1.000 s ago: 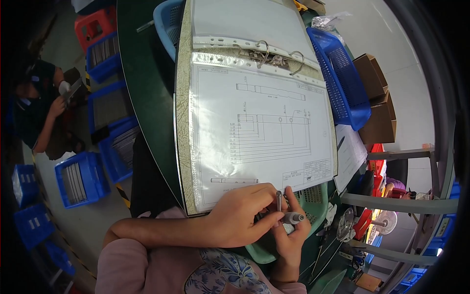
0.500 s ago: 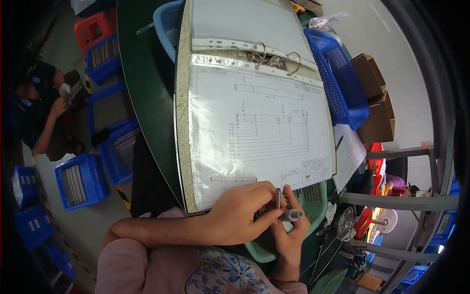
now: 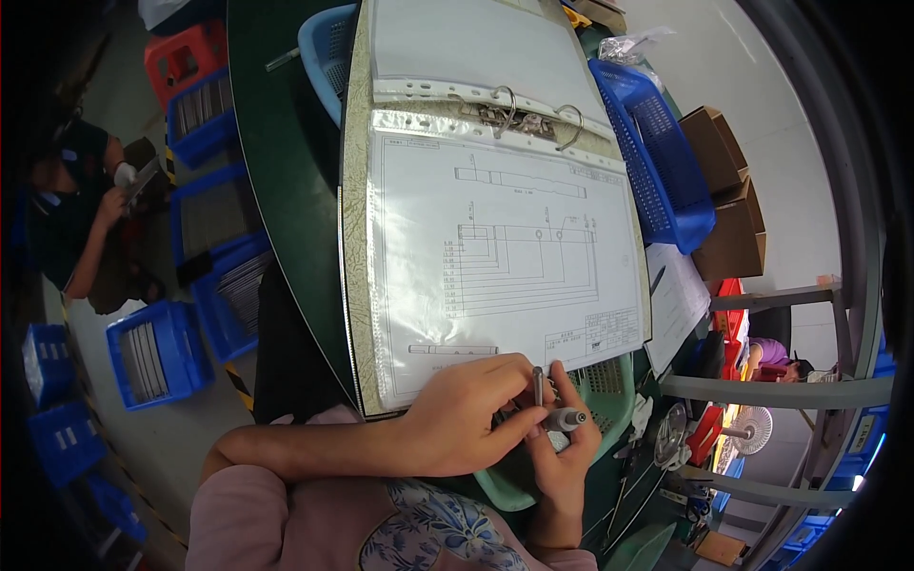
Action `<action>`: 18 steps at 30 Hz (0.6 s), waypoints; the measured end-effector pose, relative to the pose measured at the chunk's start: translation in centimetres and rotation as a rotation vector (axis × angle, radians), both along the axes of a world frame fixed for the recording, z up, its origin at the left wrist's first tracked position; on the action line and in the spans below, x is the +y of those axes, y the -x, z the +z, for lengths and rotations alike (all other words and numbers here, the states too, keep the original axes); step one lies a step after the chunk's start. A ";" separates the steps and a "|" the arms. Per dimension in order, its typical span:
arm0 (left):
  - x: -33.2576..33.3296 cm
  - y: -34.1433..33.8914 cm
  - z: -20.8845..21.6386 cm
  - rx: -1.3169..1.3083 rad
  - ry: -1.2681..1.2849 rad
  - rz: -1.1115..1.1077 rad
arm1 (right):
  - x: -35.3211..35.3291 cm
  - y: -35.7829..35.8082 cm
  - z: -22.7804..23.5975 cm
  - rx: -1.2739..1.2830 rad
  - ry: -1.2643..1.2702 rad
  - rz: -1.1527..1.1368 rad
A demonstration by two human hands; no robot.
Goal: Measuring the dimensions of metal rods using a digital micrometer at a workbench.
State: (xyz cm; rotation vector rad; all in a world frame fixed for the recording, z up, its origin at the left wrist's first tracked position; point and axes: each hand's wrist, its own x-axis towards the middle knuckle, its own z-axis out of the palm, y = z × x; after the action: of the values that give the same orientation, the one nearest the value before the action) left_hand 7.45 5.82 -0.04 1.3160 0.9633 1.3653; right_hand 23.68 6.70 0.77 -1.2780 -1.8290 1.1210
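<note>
Leftward, bins (image 3: 194, 347) hold strips (image 3: 144, 360); fingers (image 3: 514, 427) hold a tool (image 3: 566, 420).

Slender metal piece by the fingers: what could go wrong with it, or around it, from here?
The slender metal piece is small and appears pinched by the left hand, so it could slip, perhaps into the green basket below.

The right hand holds the grey cylindrical tool close against the left fingers, so one hand might jog the other.

The left hand overlaps the drawing page in view; if touching, it could crease the sleeve.
</note>
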 end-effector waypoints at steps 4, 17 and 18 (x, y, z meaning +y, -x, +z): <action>0.0 0.0 0.1 0.002 0.007 0.000 | 0.1 0.1 0.0 0.001 -0.011 0.009; -0.3 0.2 0.2 0.003 0.048 -0.074 | 0.1 0.1 0.0 0.036 -0.047 -0.008; -0.3 0.4 0.7 0.017 0.074 -0.086 | 0.1 0.2 0.3 0.024 -0.027 -0.007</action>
State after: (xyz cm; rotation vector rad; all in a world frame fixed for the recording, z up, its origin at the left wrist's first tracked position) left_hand 7.05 5.51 0.68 1.3007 0.9492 1.2439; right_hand 23.47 6.76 1.03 -1.2492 -1.8152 1.0996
